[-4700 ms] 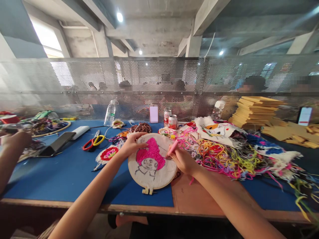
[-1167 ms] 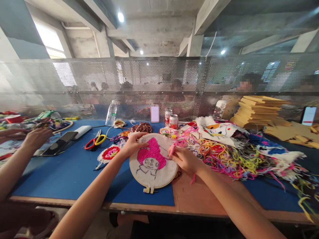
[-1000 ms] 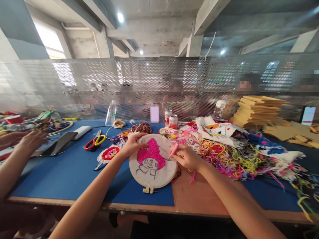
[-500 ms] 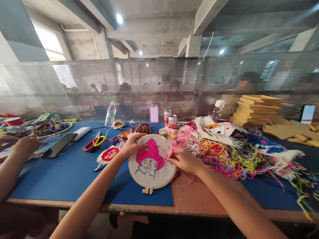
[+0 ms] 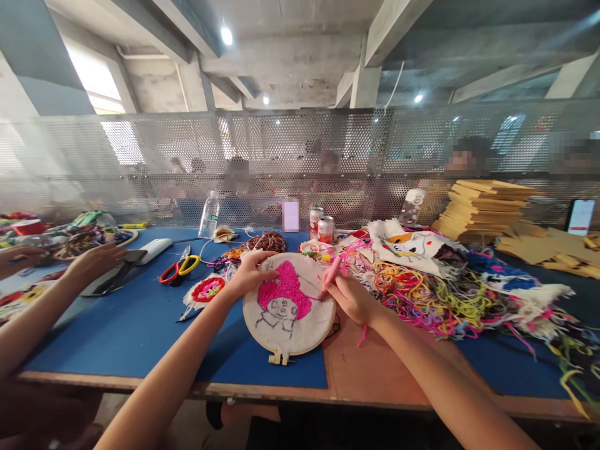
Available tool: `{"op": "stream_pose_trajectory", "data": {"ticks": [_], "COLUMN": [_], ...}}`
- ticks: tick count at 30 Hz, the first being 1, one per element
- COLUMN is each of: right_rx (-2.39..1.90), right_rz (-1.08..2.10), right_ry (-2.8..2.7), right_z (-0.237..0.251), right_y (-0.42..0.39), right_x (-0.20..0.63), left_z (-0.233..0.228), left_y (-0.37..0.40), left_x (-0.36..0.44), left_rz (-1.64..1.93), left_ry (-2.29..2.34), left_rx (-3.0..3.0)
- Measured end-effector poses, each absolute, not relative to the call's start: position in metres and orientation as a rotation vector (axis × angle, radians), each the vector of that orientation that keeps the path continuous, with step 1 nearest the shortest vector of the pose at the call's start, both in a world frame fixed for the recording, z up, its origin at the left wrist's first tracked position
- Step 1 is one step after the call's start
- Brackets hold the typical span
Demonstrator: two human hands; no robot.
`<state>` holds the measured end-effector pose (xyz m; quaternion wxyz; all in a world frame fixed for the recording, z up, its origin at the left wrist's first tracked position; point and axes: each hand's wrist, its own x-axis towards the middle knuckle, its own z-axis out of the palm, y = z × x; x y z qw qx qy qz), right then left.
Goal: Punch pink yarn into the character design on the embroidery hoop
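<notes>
An embroidery hoop (image 5: pixel 309 334) stretches white cloth with a drawn cartoon figure, its hood filled with magenta yarn loops (image 5: pixel 287 290). My left hand (image 5: pixel 253 273) grips the hoop's upper left rim, thumb on the cloth. Over the right side of the cloth, my right hand (image 5: pixel 352 296) is closed around a pink punch needle (image 5: pixel 333 271). The tool leans with its tip down toward the cloth; a magenta strand runs from the tip area to the filled part. Whether the tip pierces the cloth is too small to tell.
Red and yellow scissors (image 5: pixel 179 269) and a small round yarn piece (image 5: pixel 207 290) lie left of the hoop. Tangled yarn (image 5: pixel 422 290) heaps up at right. Cans (image 5: pixel 325 230) and a bottle (image 5: pixel 209 214) stand behind. A co-worker's hand (image 5: pixel 96 265) reaches over a phone (image 5: pixel 110 279).
My right hand has turned, and the punch needle now stands more upright with its handle showing. The co-worker's hand at left has moved right, over the phone. My left hand stays put.
</notes>
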<state>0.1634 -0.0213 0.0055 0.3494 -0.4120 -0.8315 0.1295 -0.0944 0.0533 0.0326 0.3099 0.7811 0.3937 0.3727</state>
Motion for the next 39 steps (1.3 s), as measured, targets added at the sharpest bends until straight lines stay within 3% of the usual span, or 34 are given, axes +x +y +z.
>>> {"op": "stream_pose_trajectory", "data": {"ticks": [15, 39], "right_rx": [-1.001, -1.071], "right_rz": [0.201, 0.368], "right_ry": [-2.342, -2.184], "right_z": [0.001, 0.011], "right_y": [-0.017, -0.022], "right_x": [0.163, 0.167], "left_z": [0.034, 0.033], "left_y": [0.051, 0.054], "left_x": [-0.094, -0.094], "left_rz": [1.0, 0.997], "left_ry": [1.048, 1.069], "left_rx": [2.076, 2.057]}}
